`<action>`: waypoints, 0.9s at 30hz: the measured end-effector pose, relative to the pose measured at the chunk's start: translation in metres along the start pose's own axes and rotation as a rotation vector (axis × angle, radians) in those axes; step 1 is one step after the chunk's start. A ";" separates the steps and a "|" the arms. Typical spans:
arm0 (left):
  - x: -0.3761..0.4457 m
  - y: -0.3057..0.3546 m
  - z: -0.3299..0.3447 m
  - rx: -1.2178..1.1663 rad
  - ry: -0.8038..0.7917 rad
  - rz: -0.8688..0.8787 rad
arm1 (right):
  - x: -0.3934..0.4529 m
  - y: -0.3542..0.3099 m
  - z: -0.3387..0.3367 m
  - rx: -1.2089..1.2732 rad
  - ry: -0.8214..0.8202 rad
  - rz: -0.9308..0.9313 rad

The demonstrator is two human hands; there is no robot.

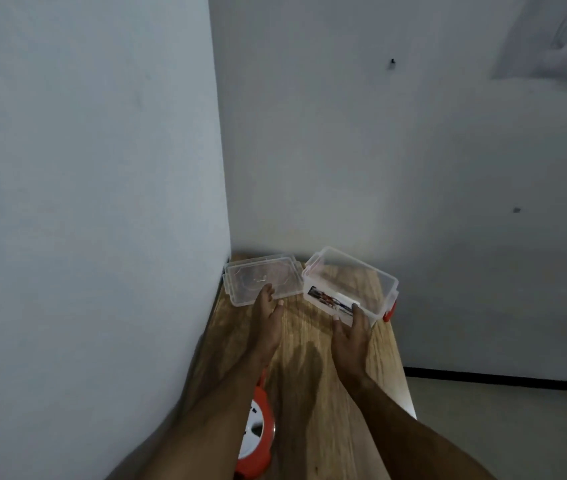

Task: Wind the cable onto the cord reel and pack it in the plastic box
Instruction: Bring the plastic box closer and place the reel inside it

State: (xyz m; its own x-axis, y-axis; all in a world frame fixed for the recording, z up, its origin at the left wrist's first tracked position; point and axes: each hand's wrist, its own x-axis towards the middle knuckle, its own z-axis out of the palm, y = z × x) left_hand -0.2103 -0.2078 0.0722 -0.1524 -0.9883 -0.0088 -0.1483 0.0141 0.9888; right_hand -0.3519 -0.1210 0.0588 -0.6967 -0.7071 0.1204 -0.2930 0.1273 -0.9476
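Observation:
A clear plastic box (372,275) with orange latches stands open and tilted at the far end of the wooden table (313,358). My right hand (351,334) grips its near wall, thumb over a printed label. The box's clear lid (258,278) lies flat to the left, by the wall corner. My left hand (268,317) reaches to the lid's near edge with straight fingers touching it. An orange and white cord reel (258,434) lies near me under my left forearm, partly hidden. No cable shows.
Pale walls close in on the table's left side and far end. To the right of the table, the floor (517,427) drops away, with a dark skirting line along the wall.

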 end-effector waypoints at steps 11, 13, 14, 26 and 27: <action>0.074 0.007 0.074 0.059 -0.080 -0.022 | 0.073 0.028 -0.020 -0.223 0.195 -0.017; 0.087 0.005 0.084 0.081 -0.096 -0.037 | 0.085 0.035 -0.023 -0.275 0.238 -0.020; 0.094 0.002 0.090 0.081 -0.091 -0.047 | 0.091 0.038 -0.024 -0.298 0.259 -0.013; 0.141 -0.007 0.114 -0.010 -0.110 -0.160 | 0.123 0.055 -0.018 -0.095 0.256 0.105; 0.141 -0.007 0.115 -0.017 -0.110 -0.162 | 0.125 0.056 -0.019 -0.088 0.258 0.104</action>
State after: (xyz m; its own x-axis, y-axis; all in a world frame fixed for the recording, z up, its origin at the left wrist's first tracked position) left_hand -0.3429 -0.3297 0.0465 -0.2344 -0.9547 -0.1831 -0.1633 -0.1470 0.9756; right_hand -0.4675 -0.1890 0.0261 -0.8661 -0.4885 0.1057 -0.2591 0.2580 -0.9307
